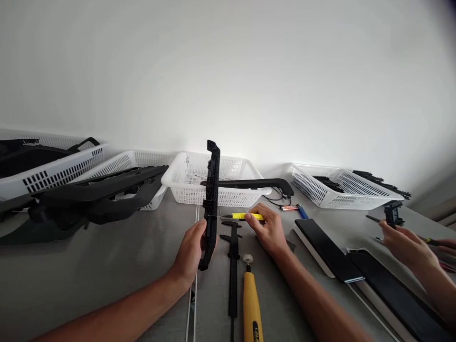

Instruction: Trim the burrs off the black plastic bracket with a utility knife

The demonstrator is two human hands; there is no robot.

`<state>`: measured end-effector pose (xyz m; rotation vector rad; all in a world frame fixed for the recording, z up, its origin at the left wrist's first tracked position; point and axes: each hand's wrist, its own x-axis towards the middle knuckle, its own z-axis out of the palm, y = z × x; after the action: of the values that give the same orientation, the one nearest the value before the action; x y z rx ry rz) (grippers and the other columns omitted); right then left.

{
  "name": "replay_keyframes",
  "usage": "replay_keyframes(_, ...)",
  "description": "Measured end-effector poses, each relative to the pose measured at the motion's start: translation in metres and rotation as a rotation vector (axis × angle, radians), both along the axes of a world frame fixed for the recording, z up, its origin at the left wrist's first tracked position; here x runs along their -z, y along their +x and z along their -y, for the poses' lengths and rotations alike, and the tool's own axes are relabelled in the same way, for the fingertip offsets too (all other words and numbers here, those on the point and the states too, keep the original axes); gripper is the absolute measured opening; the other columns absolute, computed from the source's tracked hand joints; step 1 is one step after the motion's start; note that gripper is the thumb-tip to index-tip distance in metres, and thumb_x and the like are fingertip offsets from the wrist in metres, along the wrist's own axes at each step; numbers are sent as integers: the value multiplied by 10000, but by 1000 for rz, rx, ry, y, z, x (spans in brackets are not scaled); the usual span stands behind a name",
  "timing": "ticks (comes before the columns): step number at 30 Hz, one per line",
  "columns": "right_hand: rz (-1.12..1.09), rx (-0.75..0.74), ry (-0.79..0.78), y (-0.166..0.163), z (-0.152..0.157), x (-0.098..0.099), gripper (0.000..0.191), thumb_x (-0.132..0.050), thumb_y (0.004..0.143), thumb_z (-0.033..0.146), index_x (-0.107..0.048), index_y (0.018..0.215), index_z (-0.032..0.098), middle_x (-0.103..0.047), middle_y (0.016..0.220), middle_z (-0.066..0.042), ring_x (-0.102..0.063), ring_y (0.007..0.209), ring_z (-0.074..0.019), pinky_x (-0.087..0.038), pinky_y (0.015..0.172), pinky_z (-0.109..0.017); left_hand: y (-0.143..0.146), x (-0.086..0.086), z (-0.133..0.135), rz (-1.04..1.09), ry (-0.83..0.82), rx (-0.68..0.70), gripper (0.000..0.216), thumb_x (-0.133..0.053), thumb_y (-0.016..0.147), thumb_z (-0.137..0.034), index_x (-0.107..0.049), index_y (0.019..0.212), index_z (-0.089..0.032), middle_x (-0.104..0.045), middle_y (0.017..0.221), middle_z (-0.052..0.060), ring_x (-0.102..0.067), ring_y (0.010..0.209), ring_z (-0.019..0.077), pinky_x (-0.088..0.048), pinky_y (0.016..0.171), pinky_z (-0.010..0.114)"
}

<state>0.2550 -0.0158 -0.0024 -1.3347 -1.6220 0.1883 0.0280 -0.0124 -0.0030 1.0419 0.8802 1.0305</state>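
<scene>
L hand (194, 240) grips the black part (212, 190) above the surface (142, 280), near the white basket (183, 194); R hand (269, 227) pinches a yellow-handled tool (239, 216), thin tip at the part, contact unclear. Best: hold part steady, press lightly, L thumb (201, 229) clear of tip.

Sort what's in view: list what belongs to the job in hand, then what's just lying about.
Belongs to the job:
black plastic part, in the left grip
yellow-handled tool, in the right grip

Apparently just lying about, untouched:
caliper
yellow power tool
middle white basket
</scene>
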Motion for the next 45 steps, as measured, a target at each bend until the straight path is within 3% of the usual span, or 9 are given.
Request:
replay_keyframes(4,4,14,-18,-2,2,-2,520,-543,989,630,-664,751,183,-634,775,-45,-548,711,-174,-394,670,-292,-1,7,-3,41,-69,-73,551,-734,758,-723,-628,766,-182,-569,613,-19,-436,453,103,-291,427,244)
replay_keyframes(10,12,11,-64,1,4,-2,522,-548,987,621,-659,732,179,-627,717,-27,-535,676,-162,-376,645,-291,-2,10,-6,58,-76,-69,564,-717,774,-729,-627,772,-173,-507,563,-40,-401,449,93,-307,446,240)
replay_keyframes(18,99,-35,-104,5,14,-8,475,-588,954,589,-652,732,174,-587,678,-10,-507,646,-146,-344,617,-282,-2,3,-6,194,-100,-28,521,-729,807,-665,-486,700,-216,-451,555,-61,-392,459,89,-321,465,245)
replay_keyframes(29,91,-88,-245,12,13,-5,532,-594,938,626,-709,700,165,-519,590,7,-429,575,-124,-283,538,-268,-2,1,-4,164,-112,-62,498,-743,799,-643,-510,722,-210,-484,582,-50,-435,478,97,-324,457,243)
replay_keyframes(34,82,-92,-244,16,15,-10,560,-592,924,644,-691,661,160,-514,564,8,-421,560,-117,-282,529,-263,-3,1,-4,162,-113,-65,484,-756,791,-629,-560,746,-189,-551,635,-24,-461,493,96,-331,455,240)
replay_keyframes(40,111,-78,-233,14,17,-14,565,-596,915,653,-686,651,161,-534,565,2,-434,564,-120,-288,537,-266,-3,3,-6,152,-114,-72,500,-759,781,-633,-517,706,-202,-498,608,-39,-435,486,90,-336,451,235)
replay_keyframes(45,115,-76,-225,16,18,-15,547,-615,906,643,-677,646,166,-546,560,2,-445,555,-120,-299,535,-264,-4,5,-7,146,-103,-68,493,-760,771,-639,-549,721,-196,-542,624,-23,-448,484,94,-348,447,243)
